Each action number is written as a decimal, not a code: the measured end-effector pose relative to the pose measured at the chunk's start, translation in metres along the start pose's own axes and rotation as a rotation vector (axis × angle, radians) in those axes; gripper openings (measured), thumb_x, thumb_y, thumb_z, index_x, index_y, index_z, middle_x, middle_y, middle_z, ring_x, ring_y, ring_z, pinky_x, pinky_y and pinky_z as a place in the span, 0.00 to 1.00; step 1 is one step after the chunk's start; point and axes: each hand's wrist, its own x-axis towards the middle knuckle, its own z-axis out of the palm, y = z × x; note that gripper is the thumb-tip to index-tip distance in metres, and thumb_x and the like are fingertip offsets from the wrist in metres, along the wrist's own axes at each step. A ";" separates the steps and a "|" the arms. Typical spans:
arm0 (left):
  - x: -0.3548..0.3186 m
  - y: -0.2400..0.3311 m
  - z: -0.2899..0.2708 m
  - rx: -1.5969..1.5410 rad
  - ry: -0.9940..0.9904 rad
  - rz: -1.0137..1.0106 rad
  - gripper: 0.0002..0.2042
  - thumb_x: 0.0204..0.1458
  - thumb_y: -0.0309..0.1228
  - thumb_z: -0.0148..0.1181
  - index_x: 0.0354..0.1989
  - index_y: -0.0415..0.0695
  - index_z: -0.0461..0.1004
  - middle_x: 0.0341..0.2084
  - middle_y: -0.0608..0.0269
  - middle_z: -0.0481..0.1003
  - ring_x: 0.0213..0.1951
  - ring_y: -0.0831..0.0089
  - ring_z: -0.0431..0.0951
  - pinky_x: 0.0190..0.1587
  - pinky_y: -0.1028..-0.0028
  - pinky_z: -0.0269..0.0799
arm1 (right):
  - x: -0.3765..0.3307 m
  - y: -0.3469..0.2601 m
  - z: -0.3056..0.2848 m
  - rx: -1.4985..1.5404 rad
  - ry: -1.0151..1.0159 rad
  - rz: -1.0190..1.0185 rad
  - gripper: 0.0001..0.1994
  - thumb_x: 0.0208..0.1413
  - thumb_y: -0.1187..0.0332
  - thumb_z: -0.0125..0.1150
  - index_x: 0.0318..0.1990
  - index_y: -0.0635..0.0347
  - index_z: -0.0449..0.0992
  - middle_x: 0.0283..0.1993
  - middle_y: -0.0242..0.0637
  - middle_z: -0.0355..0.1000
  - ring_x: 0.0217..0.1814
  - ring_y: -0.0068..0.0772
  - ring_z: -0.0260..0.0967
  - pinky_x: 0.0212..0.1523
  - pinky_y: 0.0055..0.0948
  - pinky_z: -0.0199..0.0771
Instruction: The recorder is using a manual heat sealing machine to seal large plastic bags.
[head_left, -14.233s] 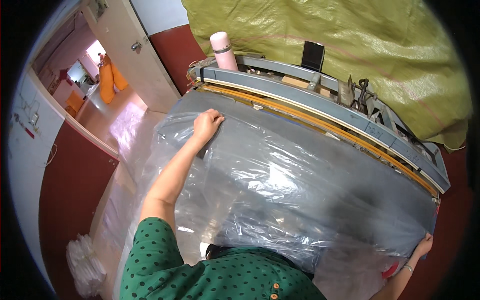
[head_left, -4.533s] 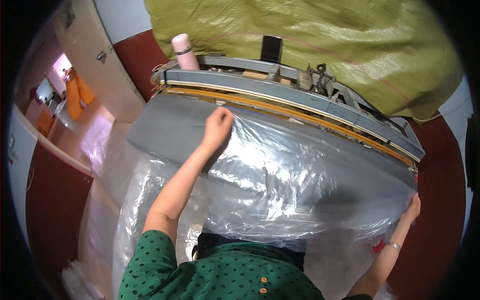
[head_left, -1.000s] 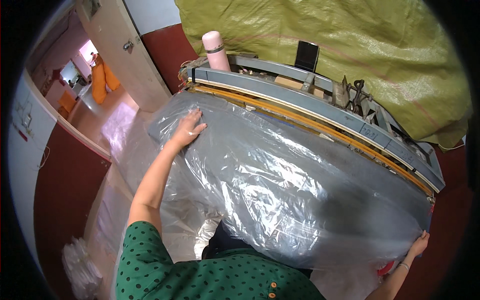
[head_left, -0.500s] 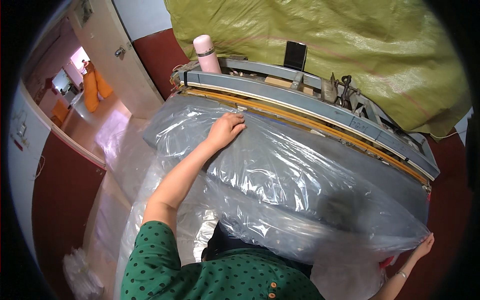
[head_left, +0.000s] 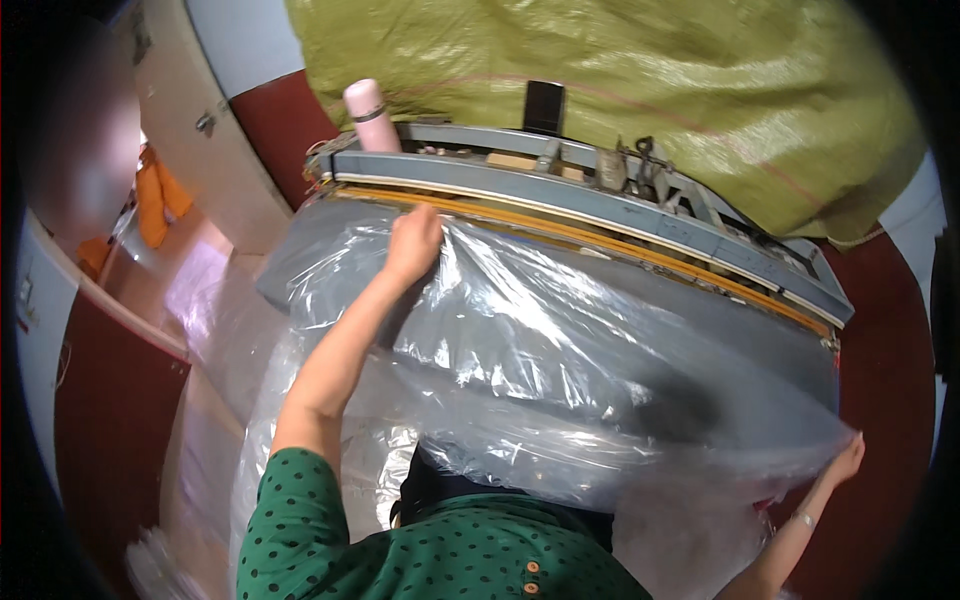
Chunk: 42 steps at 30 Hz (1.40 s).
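A large sheet of clear plastic film (head_left: 520,330) spreads over the grey worktop (head_left: 770,345) in front of me, glossy and creased. Near the far left part of the sheet, my left hand (head_left: 415,243) is closed on the film, with folds fanning out from its fingers. My right hand (head_left: 848,458) is out at the far right, past the worktop's end, pinching a corner of the same film and drawing it taut. The film's near side hangs over the worktop's edge against my body and trails down to the left.
Behind the worktop runs a grey metal frame (head_left: 600,215) with an orange strip (head_left: 560,230) along it. A pink flask (head_left: 371,118), a dark phone (head_left: 543,107) and metal tools (head_left: 650,165) stand there, before a yellow-green woven sheet (head_left: 690,90). An open door (head_left: 205,120) is at left.
My left hand, which lay flatter on the film, has closed on it and lifted, gathering folds. My right hand still holds its corner. The view has shifted slightly.
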 end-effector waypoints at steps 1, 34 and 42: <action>0.001 -0.004 0.001 -0.228 0.152 -0.075 0.07 0.52 0.29 0.47 0.30 0.39 0.67 0.25 0.45 0.69 0.30 0.49 0.69 0.34 0.59 0.65 | 0.004 -0.005 0.022 0.170 0.004 0.049 0.17 0.59 0.60 0.50 0.50 0.60 0.72 0.43 0.36 0.73 0.42 0.28 0.69 0.45 0.27 0.69; 0.042 -0.097 0.028 -0.626 0.567 -0.580 0.04 0.53 0.29 0.47 0.34 0.43 0.62 0.18 0.66 0.67 0.18 0.79 0.66 0.19 0.77 0.63 | -0.011 -0.078 0.238 0.195 -0.057 0.178 0.12 0.55 0.65 0.51 0.41 0.66 0.69 0.39 0.44 0.71 0.42 0.37 0.68 0.46 0.31 0.65; 0.000 -0.054 -0.045 -0.704 0.136 -0.136 0.03 0.53 0.23 0.50 0.34 0.44 0.65 0.24 0.73 0.65 0.26 0.84 0.65 0.30 0.84 0.62 | -0.187 -0.279 0.227 0.388 -0.298 -0.679 0.09 0.55 0.70 0.53 0.41 0.65 0.69 0.41 0.42 0.68 0.45 0.39 0.65 0.49 0.34 0.63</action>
